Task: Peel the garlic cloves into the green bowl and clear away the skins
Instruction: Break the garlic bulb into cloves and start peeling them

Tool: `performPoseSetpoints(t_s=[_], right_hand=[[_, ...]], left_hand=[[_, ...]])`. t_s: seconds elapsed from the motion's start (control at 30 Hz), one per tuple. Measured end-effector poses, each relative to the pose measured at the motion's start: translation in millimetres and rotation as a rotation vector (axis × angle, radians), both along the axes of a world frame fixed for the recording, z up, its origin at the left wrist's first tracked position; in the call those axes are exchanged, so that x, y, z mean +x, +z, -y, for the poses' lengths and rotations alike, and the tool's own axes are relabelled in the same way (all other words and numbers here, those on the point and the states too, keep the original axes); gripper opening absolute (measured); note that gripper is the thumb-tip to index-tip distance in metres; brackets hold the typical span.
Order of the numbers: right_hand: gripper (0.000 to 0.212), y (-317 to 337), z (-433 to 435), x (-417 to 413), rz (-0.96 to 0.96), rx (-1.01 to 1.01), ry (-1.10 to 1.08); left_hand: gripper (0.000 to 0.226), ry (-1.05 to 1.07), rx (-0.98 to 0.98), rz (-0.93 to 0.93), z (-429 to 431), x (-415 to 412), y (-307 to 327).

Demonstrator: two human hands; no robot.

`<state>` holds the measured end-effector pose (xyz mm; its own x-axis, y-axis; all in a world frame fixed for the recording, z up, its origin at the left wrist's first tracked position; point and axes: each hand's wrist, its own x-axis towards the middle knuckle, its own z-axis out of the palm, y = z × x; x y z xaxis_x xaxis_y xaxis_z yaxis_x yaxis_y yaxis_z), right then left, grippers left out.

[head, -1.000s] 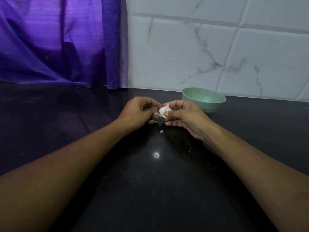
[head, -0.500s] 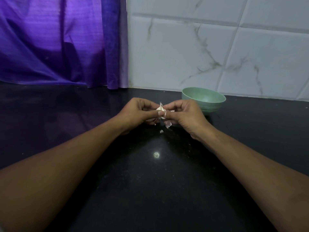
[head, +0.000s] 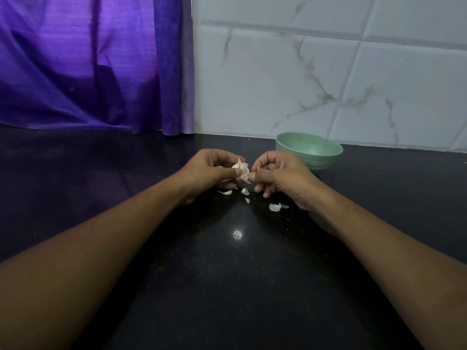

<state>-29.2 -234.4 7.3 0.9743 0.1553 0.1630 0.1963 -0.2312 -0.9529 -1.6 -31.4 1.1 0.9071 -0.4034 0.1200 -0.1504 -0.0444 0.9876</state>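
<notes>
Garlic clove (head: 241, 170), tip up, underside hidden, pinched in left grip (head: 213, 170) just left of green bowl (head: 309, 152); right grip (head: 280, 175) pinching its skin (head: 248, 180).

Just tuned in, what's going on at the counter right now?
A person is peeling garlic over a black counter. The left hand holds it, and the right hand pinches a skin piece right beside it. A few skin scraps lie on the counter under the hands. The green bowl stands behind the right hand; no clove shows in the visible part of it.
</notes>
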Motion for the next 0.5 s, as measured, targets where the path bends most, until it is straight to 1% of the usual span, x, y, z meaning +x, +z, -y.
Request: performPoseSetpoints(t_s=[0.07,0.13,0.23,0.43,0.5], right_hand=[[0.016,0.2,0.5,0.1,0.025,-0.039,0.004],[0.024,-0.7,0.0,0.9,0.062,-0.085,-0.003],[0.030,-2.7,0.2,1.8,0.075,-0.099,-0.007],[0.027,-4.9,1.4,2.0,0.087,-0.051,-0.007],[0.026,-4.9,1.0,2.2,0.088,-0.032,-0.012]], left_hand=[[0.029,0.005,0.011,0.003,-0.8,0.3,0.2],[0.033,-0.003,0.017,0.012,-1.7,0.4,0.7],[0.037,-0.030,0.027,0.029,-0.5,-1.4,0.7],[0.033,-0.067,0.037,0.076,2.5,-0.8,-2.5],[0.035,-0.058,0.067,0.122,1.6,-0.8,-2.5]])
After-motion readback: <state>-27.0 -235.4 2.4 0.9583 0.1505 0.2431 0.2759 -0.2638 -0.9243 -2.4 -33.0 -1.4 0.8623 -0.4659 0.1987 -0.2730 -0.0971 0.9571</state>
